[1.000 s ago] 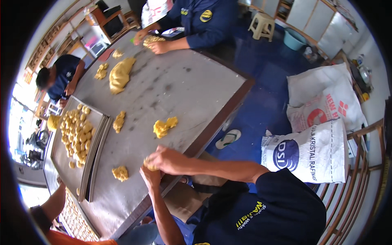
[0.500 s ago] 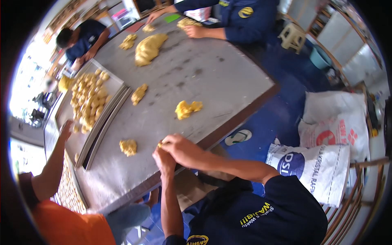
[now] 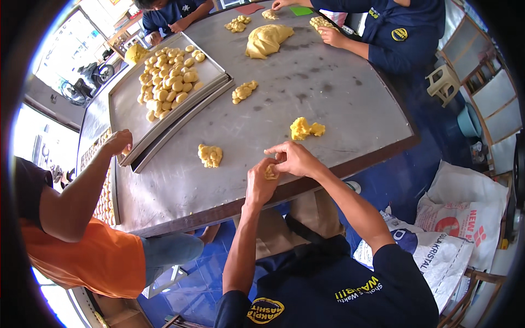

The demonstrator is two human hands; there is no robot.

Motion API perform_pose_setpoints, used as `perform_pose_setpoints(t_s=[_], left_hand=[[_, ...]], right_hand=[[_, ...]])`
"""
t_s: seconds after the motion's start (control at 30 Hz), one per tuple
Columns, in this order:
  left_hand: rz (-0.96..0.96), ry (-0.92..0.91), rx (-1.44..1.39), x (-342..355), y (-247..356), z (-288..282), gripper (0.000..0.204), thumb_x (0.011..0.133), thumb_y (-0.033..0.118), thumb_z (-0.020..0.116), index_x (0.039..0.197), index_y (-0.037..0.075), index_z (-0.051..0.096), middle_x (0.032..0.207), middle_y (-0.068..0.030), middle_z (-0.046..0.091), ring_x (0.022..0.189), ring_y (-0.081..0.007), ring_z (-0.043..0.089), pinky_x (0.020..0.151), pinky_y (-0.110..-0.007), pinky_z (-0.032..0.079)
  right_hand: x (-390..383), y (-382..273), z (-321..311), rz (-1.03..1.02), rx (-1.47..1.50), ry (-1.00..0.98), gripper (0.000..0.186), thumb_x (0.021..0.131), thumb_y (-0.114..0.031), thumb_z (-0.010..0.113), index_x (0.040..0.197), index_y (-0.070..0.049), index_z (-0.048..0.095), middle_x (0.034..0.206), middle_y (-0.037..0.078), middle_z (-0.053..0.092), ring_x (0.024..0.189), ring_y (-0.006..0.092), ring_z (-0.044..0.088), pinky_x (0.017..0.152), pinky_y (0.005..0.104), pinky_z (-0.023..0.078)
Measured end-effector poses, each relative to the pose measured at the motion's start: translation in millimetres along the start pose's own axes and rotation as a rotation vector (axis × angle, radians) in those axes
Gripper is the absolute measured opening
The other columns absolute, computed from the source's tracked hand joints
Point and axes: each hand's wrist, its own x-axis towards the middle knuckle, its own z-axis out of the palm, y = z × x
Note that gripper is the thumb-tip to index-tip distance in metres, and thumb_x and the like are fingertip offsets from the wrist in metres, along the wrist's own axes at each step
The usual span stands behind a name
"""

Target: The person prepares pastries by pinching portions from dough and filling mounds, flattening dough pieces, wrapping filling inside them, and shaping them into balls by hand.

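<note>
A small piece of pale yellow dough sits in my left hand, whose fingers are closed round it just over the table's near edge. My right hand meets it from the right, its thumb and bent fingers gripping at the dough while the index finger reaches over the top. The contact between fingertips is partly hidden. Beyond my hands lies a bright yellow lump of filling. To the left rests a cluster of small dough pieces, with another dough cluster farther back.
A metal tray with many dough balls stands on the metal table at left. A large dough mass lies farther back. An orange-shirted co-worker is at left; others work across the table. Sacks stand at right.
My view has turned, so the table appears shifted right. My hands, earlier pressed together, now show the dough between them. The left co-worker's hand has moved to the tray's near corner.
</note>
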Motion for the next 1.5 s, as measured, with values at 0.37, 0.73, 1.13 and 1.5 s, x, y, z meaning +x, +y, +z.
perform_pose_setpoints(t_s=[0.37,0.73,1.13,1.5], left_hand=[[0.047,-0.068,0.113,-2,13,-3,0.031,0.079,0.014,0.082,0.106,0.002,0.072,0.093,-0.0206,0.073,0.090,-0.0382,0.073,0.081,-0.043,0.056],[-0.099,0.059,-0.544,7,-33,-14,0.040,0.112,0.034,0.047,0.093,0.006,0.069,0.078,0.0016,0.057,0.065,-0.0063,0.045,0.057,-0.026,0.038],[-0.008,-0.116,-0.078,3,-8,-30,0.023,0.109,0.022,0.050,0.102,0.005,0.063,0.093,-0.0056,0.055,0.077,-0.0164,0.050,0.072,-0.033,0.046],[0.246,0.240,0.290,5,-15,-30,0.016,0.105,0.011,0.054,0.094,0.001,0.060,0.108,-0.0165,0.072,0.105,-0.0354,0.066,0.089,-0.047,0.051]], right_hand=[[1,-11,-1,-0.231,-0.301,-0.051,0.054,0.078,-0.009,0.074,0.131,-0.008,0.069,0.113,0.014,0.065,0.105,0.0308,0.064,0.096,0.0393,0.052],[1,51,-90,-0.208,-0.561,0.254,0.045,0.093,-0.008,0.065,0.138,-0.009,0.064,0.147,0.014,0.057,0.125,0.0336,0.061,0.105,0.0407,0.053],[-29,78,-51,-0.130,-0.420,0.759,0.029,0.085,-0.007,0.075,0.113,0.002,0.072,0.112,0.018,0.070,0.101,0.0367,0.067,0.088,0.0422,0.055],[-19,65,-40,-0.093,-0.299,0.617,0.034,0.090,-0.010,0.074,0.123,-0.003,0.070,0.123,0.015,0.062,0.113,0.0341,0.063,0.097,0.0405,0.054]])
